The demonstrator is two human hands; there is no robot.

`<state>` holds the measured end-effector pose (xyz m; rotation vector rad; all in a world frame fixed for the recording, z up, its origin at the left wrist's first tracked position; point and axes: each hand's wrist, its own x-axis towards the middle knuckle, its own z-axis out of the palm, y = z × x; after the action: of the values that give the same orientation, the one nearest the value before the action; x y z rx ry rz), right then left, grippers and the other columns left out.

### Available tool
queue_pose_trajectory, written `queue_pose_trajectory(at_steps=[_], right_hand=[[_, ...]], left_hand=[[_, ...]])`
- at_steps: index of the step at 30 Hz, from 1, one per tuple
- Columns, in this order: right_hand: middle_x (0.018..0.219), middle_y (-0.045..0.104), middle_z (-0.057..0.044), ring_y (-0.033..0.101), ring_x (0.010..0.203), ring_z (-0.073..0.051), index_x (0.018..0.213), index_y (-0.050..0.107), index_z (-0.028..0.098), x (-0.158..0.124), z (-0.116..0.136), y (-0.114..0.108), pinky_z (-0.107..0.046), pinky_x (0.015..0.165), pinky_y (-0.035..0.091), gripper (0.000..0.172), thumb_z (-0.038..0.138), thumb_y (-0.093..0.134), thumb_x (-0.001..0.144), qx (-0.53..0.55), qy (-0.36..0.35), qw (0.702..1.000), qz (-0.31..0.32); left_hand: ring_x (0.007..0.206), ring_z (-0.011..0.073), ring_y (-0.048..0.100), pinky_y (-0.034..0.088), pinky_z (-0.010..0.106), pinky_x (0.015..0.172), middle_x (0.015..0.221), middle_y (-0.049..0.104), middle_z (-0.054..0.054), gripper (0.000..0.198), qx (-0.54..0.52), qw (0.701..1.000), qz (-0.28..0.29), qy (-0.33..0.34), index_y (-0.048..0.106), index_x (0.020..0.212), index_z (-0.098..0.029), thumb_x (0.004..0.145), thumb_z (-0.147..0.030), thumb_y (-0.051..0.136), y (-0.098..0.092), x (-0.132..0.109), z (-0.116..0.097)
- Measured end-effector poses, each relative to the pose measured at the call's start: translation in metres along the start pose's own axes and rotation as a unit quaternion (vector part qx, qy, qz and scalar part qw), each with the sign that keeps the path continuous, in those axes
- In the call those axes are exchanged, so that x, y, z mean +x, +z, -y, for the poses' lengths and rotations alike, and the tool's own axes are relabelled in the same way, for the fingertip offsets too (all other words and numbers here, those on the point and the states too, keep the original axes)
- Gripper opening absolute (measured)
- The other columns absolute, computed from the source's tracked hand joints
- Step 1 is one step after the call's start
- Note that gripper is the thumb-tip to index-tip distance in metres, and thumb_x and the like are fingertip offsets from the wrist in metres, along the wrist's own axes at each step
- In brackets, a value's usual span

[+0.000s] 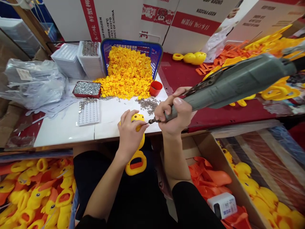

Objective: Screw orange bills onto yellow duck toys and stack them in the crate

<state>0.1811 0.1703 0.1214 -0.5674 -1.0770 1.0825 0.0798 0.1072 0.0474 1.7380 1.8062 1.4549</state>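
Note:
A yellow plastic toy (136,163) with a ring-shaped handle and an orange ridged grip rests at the table's front edge, its handle end hanging over my lap. My left hand (130,132) is closed around its upper part, thumb and fingertip pinched close to the driver's tip. In my right hand (175,113) is a dark green electric screwdriver (228,82), tilted up to the right. Its thin bit points left and meets the toy by my left fingertips. Whether a screw sits under the bit is hidden by the fingers.
Behind my hands lie loose screws (148,104), a red cup (155,88) and a blue basket (157,54) spilling small yellow parts (130,73). Left are a white tray (88,113) and a red tray of metal pieces (87,89). Boxes of toys (38,194) and orange parts (209,175) flank my legs.

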Motion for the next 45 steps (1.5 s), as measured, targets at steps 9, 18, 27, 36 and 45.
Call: queue_pose_trajectory(at_steps=[9, 18, 27, 36, 45], right_hand=[[0.052, 0.028, 0.011, 0.028, 0.033, -0.009, 0.090, 0.049, 0.031, -0.003, -0.002, -0.001, -0.025, 0.033, 0.030, 0.038, 0.058, 0.074, 0.080, -0.002, -0.032, 0.999, 0.005], [0.052, 0.025, 0.011, 0.027, 0.032, -0.009, 0.091, 0.047, 0.032, -0.006, -0.003, 0.004, -0.025, 0.033, 0.028, 0.039, 0.062, 0.070, 0.082, -0.032, -0.068, 0.997, -0.006], [0.053, 0.027, 0.011, 0.030, 0.033, -0.010, 0.090, 0.049, 0.032, -0.005, -0.001, 0.009, -0.026, 0.033, 0.032, 0.035, 0.060, 0.068, 0.083, -0.036, -0.062, 0.997, -0.022], [0.055, 0.027, 0.009, 0.031, 0.036, -0.012, 0.092, 0.047, 0.032, -0.007, -0.004, 0.010, -0.027, 0.035, 0.033, 0.031, 0.055, 0.066, 0.084, -0.031, -0.015, 0.999, -0.041], [0.053, 0.027, 0.011, 0.029, 0.033, -0.009, 0.092, 0.046, 0.031, -0.006, -0.005, 0.013, -0.025, 0.035, 0.027, 0.029, 0.051, 0.067, 0.085, -0.017, -0.075, 0.997, -0.016]], left_hand=[[0.134, 0.0356, 0.054, 0.045, 0.062, 0.111, 0.128, 0.069, 0.007, 0.013, 0.005, 1.000, 0.010, 0.001, 0.080, 0.076, -0.027, 0.082, -0.015, 0.083, -0.003, 0.002, -0.001], [0.134, 0.0327, 0.055, 0.046, 0.060, 0.113, 0.129, 0.069, 0.006, 0.013, -0.008, 0.999, 0.034, 0.021, 0.082, 0.084, -0.029, 0.085, -0.016, 0.081, -0.009, 0.004, 0.005], [0.133, 0.0298, 0.057, 0.045, 0.055, 0.117, 0.132, 0.070, 0.007, 0.013, -0.045, 0.998, 0.037, 0.024, 0.081, 0.096, -0.026, 0.084, -0.020, 0.082, -0.012, 0.005, 0.014], [0.138, 0.0306, 0.054, 0.046, 0.057, 0.117, 0.136, 0.068, 0.007, 0.008, -0.037, 0.999, 0.020, 0.023, 0.082, 0.088, -0.027, 0.090, -0.021, 0.076, -0.010, 0.001, 0.013], [0.135, 0.0286, 0.056, 0.046, 0.054, 0.118, 0.136, 0.068, 0.007, 0.013, -0.037, 0.998, 0.038, 0.026, 0.079, 0.102, -0.027, 0.090, -0.024, 0.076, -0.014, 0.005, 0.018]])
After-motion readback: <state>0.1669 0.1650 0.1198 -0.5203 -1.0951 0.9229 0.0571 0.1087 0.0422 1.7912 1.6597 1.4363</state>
